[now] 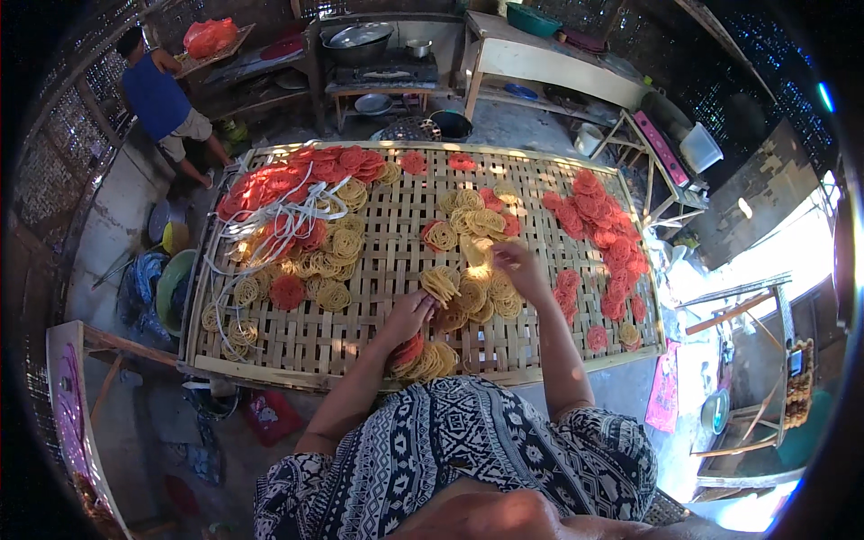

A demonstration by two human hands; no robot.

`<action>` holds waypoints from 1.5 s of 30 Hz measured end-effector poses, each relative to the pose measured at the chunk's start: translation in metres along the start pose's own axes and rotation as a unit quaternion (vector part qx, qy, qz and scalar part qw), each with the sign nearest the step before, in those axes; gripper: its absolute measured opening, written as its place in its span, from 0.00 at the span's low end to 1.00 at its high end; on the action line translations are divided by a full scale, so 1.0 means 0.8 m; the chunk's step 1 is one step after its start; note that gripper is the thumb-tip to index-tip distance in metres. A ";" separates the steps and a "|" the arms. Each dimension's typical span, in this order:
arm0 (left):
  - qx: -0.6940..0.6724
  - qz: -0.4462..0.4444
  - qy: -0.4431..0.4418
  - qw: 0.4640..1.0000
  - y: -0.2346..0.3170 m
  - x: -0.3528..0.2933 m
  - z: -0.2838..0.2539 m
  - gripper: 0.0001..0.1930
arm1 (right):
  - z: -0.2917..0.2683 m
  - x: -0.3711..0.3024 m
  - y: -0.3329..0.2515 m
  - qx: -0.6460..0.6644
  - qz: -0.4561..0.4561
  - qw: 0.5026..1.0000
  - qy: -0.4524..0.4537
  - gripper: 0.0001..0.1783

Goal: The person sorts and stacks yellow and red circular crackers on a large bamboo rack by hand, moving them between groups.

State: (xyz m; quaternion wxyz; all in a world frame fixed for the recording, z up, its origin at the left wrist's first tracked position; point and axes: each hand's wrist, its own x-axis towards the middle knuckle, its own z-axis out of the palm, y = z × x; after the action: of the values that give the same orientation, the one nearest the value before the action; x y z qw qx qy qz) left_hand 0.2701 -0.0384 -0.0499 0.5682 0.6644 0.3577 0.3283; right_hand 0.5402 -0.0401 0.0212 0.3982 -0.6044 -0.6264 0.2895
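My left hand (pixel 412 315) grips a small stack of yellow lacy round crackers (pixel 440 283) by their edge, tilted above the woven bamboo rack (pixel 387 261). My right hand (pixel 522 270) reaches over the rack's middle, its fingers curled together beside a bright yellow cracker (pixel 476 250); whether they hold it is hard to see. More yellow crackers (pixel 477 295) lie overlapping between my hands. Closer to me, a leaning pile of yellow crackers (pixel 425 360) has a red one at its side. Beyond my hands lies a mixed yellow and red group (pixel 472 216).
White strips (pixel 292 211) tangle over red and yellow crackers at the rack's left. Red crackers (pixel 612 247) cover part of its right side. A person in a blue top (pixel 162 94) stands at far left. Behind the rack are a stove (pixel 382 74) with a wok and a table (pixel 540 58).
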 end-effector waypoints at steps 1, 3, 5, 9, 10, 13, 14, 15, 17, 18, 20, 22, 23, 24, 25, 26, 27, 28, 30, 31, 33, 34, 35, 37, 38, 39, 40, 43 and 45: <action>0.034 0.001 -0.033 0.999 0.000 0.000 -0.003 0.12 | -0.014 0.008 0.015 -0.054 0.067 0.993 0.084 0.16; 0.071 -0.010 -0.052 0.996 0.010 0.001 0.000 0.12 | -0.027 0.004 0.058 -0.257 0.009 0.952 0.168 0.16; 0.111 -0.016 -0.068 0.991 0.008 0.003 0.002 0.11 | -0.033 0.002 0.093 -0.457 -0.083 0.854 0.235 0.17; 0.102 -0.029 -0.079 0.991 0.017 0.005 0.003 0.11 | -0.041 0.004 0.094 0.003 0.111 0.986 0.127 0.12; 0.065 -0.058 -0.089 0.992 0.028 0.002 0.004 0.11 | -0.040 0.003 0.090 0.003 0.114 0.985 0.126 0.12; 0.038 -0.036 -0.087 0.995 0.018 0.000 0.003 0.11 | -0.022 0.001 0.064 0.096 0.088 0.982 0.135 0.11; 0.039 -0.036 -0.083 0.995 0.012 0.000 0.000 0.11 | -0.015 0.002 0.043 0.097 0.085 0.983 0.133 0.11; 0.048 -0.023 -0.069 0.996 0.005 0.000 -0.001 0.11 | -0.010 0.000 0.024 0.004 0.062 0.979 0.192 0.10; 0.056 -0.010 -0.055 0.997 0.000 0.001 0.000 0.10 | -0.011 -0.001 0.016 -0.122 0.026 0.963 0.240 0.09; 0.073 -0.017 -0.064 0.995 0.003 0.004 0.002 0.10 | -0.016 -0.002 0.030 -0.123 0.030 0.962 0.243 0.09; 0.090 -0.024 -0.071 0.993 0.003 0.005 0.004 0.10 | -0.023 0.003 0.052 -0.091 -0.018 0.959 0.267 0.09; 0.077 -0.005 -0.065 0.995 -0.003 0.003 0.003 0.10 | -0.028 0.007 0.056 -0.119 -0.003 0.948 0.295 0.09; 0.076 -0.006 -0.065 0.995 0.001 0.002 0.003 0.10 | -0.029 0.006 0.058 -0.012 0.024 0.957 0.290 0.09; 0.075 -0.008 -0.063 0.995 0.004 0.002 0.003 0.10 | -0.029 0.005 0.059 0.095 0.050 0.954 0.281 0.09; 0.074 -0.011 -0.061 0.995 0.008 0.002 0.003 0.10 | -0.026 0.005 0.061 0.094 0.051 0.954 0.281 0.09; 0.074 -0.010 -0.061 0.995 0.003 0.003 0.003 0.10 | -0.020 0.005 0.060 0.010 0.045 0.959 0.281 0.09; 0.078 -0.016 -0.067 0.995 -0.001 0.004 0.002 0.10 | -0.013 0.005 0.059 -0.075 0.039 0.957 0.279 0.08; 0.083 -0.022 -0.073 0.994 -0.006 0.003 0.002 0.11 | -0.008 0.004 0.059 -0.159 0.033 0.948 0.275 0.08; 0.069 -0.021 -0.077 0.994 -0.003 0.003 0.004 0.11 | -0.005 0.001 0.064 -0.110 0.013 0.953 0.283 0.08; 0.054 -0.022 -0.080 0.995 -0.002 0.004 0.005 0.11 | -0.006 0.001 0.066 -0.119 -0.004 0.949 0.291 0.08; 0.074 -0.007 -0.053 0.996 -0.012 0.004 0.007 0.11 | -0.002 0.002 0.060 -0.124 -0.019 0.947 0.294 0.08; 0.092 0.011 -0.028 0.995 -0.017 0.004 0.007 0.11 | -0.002 0.005 0.057 -0.145 -0.034 0.946 0.287 0.08; 0.092 0.012 -0.029 0.995 -0.018 0.005 0.007 0.11 | -0.004 0.007 0.054 -0.169 -0.051 0.943 0.282 0.08; 0.083 0.006 -0.049 0.995 -0.019 0.007 0.005 0.12 | -0.010 0.007 0.051 -0.122 -0.003 0.953 0.276 0.09; 0.083 0.009 -0.049 0.995 -0.011 0.009 0.005 0.12 | -0.016 0.009 0.049 -0.074 0.043 0.959 0.270 0.10; 0.066 -0.015 -0.045 0.997 0.002 0.003 0.004 0.12 | -0.016 0.005 0.036 -0.093 0.016 0.952 0.291 0.09; 0.049 -0.039 -0.040 0.997 0.010 -0.001 0.003 0.12 | -0.017 0.009 0.034 -0.091 0.015 0.953 0.288 0.09; 0.014 -0.034 -0.029 0.999 -0.015 0.002 0.001 0.11 | -0.010 0.005 0.032 -0.192 -0.206 0.890 0.360 0.09; 0.006 -0.028 -0.040 0.999 -0.016 0.001 0.003 0.11 | 0.002 -0.008 0.049 -0.164 -0.108 0.949 0.249 0.07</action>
State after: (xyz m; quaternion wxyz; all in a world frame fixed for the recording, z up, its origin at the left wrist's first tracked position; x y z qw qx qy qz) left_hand 0.2713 -0.0379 -0.0625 0.5869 0.6700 0.3555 0.2834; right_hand 0.5588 -0.0419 -0.0136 0.4660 -0.6431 -0.6074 -0.0212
